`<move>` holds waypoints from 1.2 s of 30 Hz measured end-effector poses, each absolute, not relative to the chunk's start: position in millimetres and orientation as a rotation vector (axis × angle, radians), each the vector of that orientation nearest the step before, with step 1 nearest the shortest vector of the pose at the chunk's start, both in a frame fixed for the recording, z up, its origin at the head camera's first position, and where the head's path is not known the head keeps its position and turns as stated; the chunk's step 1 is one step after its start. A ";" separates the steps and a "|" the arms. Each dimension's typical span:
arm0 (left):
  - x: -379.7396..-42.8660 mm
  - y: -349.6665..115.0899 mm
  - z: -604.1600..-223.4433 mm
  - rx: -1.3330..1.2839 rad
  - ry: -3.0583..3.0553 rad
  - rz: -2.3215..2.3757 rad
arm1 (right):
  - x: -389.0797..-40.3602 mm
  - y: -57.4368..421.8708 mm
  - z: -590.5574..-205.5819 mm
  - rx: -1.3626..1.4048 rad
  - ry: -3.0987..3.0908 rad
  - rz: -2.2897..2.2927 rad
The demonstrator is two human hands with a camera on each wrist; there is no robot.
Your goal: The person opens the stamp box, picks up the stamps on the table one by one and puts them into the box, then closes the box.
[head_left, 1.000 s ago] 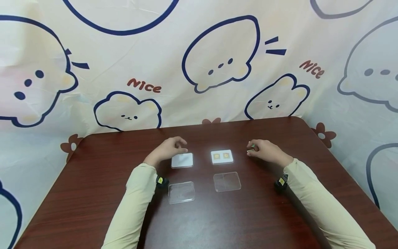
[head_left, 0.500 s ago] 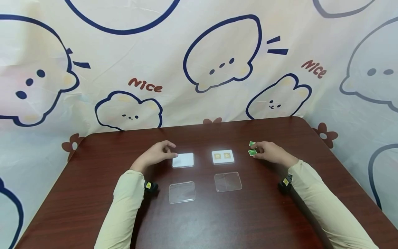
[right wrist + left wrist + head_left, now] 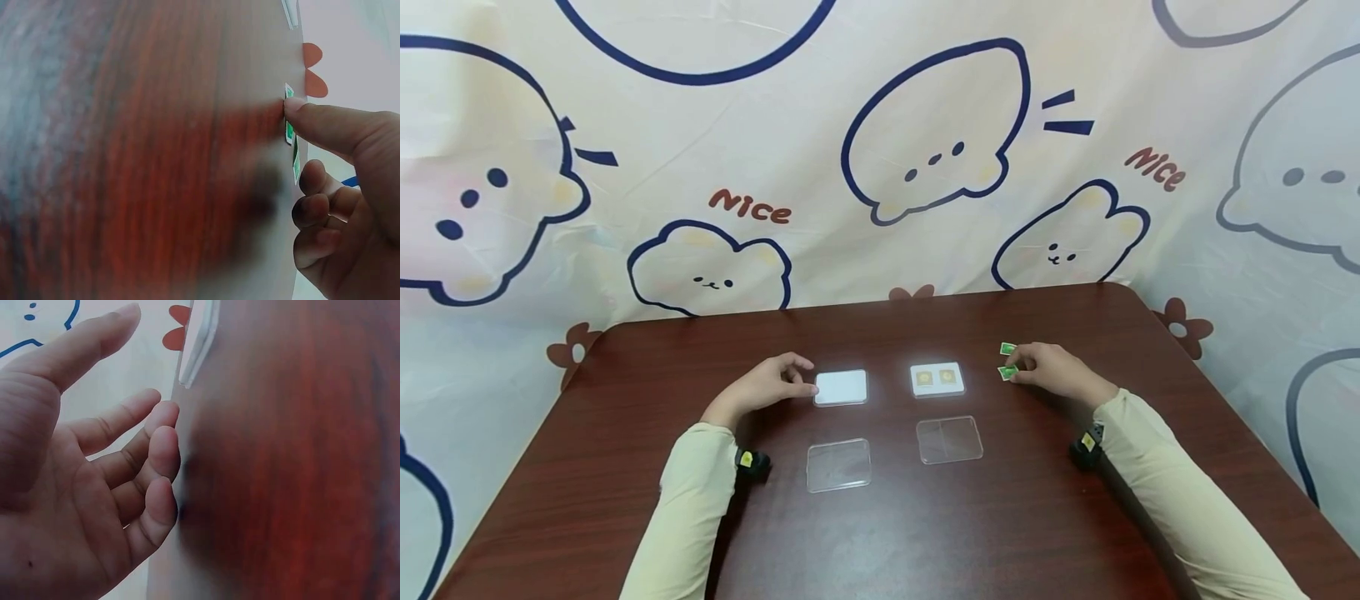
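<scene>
My left hand holds nothing. Its thumb is at the left edge of a clear flat case with a white card; in the left wrist view the fingers of my left hand are loosely bent and free. My right hand is at two small green stamp-like pieces with white borders. Its thumb touches the nearer green piece, seen also in the right wrist view beside the thumb. The farther green piece lies just beyond. My right index fingertip is hidden in the right wrist view.
Right of the white card lies another case, its white card bearing two gold squares. Two clear plastic lids lie nearer me, the second lid further right. The brown wooden table ends at a cartoon-printed cloth.
My left hand has moved left and nearer me, from over the white card to its left edge. The green pieces, mostly hidden in my right fingers earlier, now lie in view; the nearer one has shifted slightly towards me.
</scene>
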State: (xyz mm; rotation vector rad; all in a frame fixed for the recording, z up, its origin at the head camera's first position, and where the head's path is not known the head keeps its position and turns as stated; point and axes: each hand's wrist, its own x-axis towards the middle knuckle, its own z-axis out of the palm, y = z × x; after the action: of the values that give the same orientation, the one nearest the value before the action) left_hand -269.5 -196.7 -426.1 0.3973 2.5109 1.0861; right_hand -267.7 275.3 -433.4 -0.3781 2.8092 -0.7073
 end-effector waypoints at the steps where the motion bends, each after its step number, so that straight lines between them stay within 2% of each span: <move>1: -269.0 -197.3 -427.1 0.397 2.504 1.091 | -267.7 274.9 -433.5 -0.379 2.803 -0.717; 36: -268.3 -189.0 -435.4 0.364 2.552 1.025 | -271.2 267.6 -432.1 -0.445 2.727 -0.722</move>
State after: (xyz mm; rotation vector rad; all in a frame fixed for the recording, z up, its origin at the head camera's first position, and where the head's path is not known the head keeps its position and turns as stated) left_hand -268.3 -189.0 -435.4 0.3636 2.5519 1.0252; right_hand -271.2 267.6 -432.1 -0.4452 2.7266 -0.7225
